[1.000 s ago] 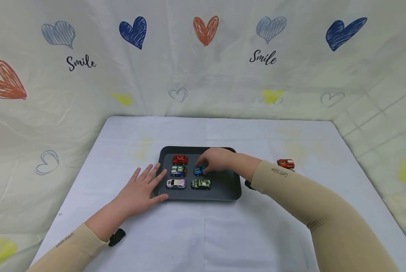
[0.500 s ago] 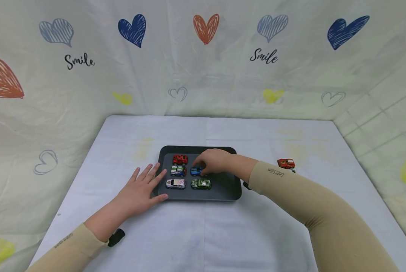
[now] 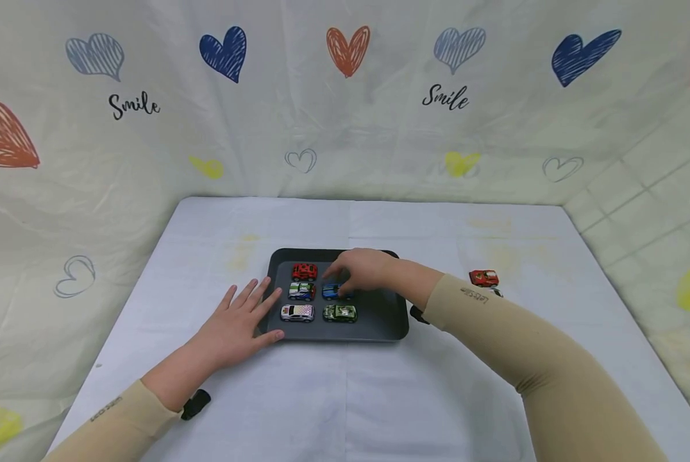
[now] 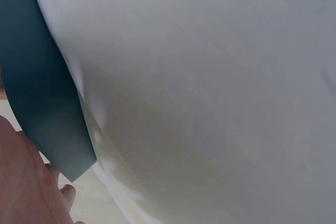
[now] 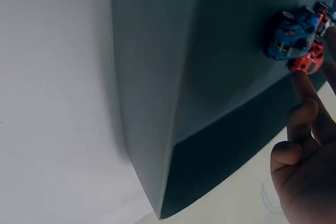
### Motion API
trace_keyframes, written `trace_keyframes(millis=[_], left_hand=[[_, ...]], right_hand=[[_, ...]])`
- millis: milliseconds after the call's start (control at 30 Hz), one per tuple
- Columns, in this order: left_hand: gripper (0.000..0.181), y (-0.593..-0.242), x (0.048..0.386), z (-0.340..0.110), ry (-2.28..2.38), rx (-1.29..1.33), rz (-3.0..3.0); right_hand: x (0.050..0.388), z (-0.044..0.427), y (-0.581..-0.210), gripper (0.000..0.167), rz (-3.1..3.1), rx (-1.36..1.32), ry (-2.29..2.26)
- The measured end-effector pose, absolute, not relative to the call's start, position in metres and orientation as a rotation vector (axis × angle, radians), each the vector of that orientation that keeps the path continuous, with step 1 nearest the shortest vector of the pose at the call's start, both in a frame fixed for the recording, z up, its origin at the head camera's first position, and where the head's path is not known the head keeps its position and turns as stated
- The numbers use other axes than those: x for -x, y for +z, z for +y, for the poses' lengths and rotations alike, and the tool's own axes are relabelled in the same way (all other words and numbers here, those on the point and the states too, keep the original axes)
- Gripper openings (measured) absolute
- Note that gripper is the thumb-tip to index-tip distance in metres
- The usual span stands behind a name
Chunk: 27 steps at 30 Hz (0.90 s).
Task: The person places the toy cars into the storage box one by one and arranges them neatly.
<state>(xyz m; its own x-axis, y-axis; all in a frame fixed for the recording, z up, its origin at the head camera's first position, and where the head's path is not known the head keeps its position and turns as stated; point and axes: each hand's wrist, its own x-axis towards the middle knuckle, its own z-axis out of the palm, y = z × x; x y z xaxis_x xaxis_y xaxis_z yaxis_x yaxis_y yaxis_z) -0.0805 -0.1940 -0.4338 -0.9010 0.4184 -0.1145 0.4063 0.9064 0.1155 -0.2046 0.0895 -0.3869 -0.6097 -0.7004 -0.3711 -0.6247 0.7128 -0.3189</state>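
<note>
Placing the blue car (image 5: 291,39) seems the step in hand: it sits in the tray (image 3: 379,327), between the desk's (image 3: 345,398) left and right edges. The right hand (image 3: 368,269) has fingers parted around it (touching or not, I cannot tell); the left hand (image 3: 229,330) spreads its fingers by the tray. Next calls for careful lifting away.

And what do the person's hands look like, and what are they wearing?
There's a snug beige fabric left sleeve and a matching right sleeve, each with small dark lettering. A small black block shows beside the left sleeve, and a black shape beside the right. The left hand and right hand wear no gloves.
</note>
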Motion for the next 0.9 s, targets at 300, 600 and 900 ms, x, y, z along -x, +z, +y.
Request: trace_keyframes(millis=[300,600,900], left_hand=[[0.087,-0.436,0.080,-0.194,0.155,-0.635,2.922],[0.086,-0.434,0.079,-0.193,0.159,-0.625,2.921],[0.086,-0.434,0.080,-0.193,0.159,-0.622,2.930]], right_hand=[[0.207,0.108,-0.375,0.047,2.500,1.051,-0.358],[0.204,0.144,-0.366,0.046,2.597,1.009,-0.422],[0.186,0.192,-0.363,0.046,2.636,0.910,-0.484]])
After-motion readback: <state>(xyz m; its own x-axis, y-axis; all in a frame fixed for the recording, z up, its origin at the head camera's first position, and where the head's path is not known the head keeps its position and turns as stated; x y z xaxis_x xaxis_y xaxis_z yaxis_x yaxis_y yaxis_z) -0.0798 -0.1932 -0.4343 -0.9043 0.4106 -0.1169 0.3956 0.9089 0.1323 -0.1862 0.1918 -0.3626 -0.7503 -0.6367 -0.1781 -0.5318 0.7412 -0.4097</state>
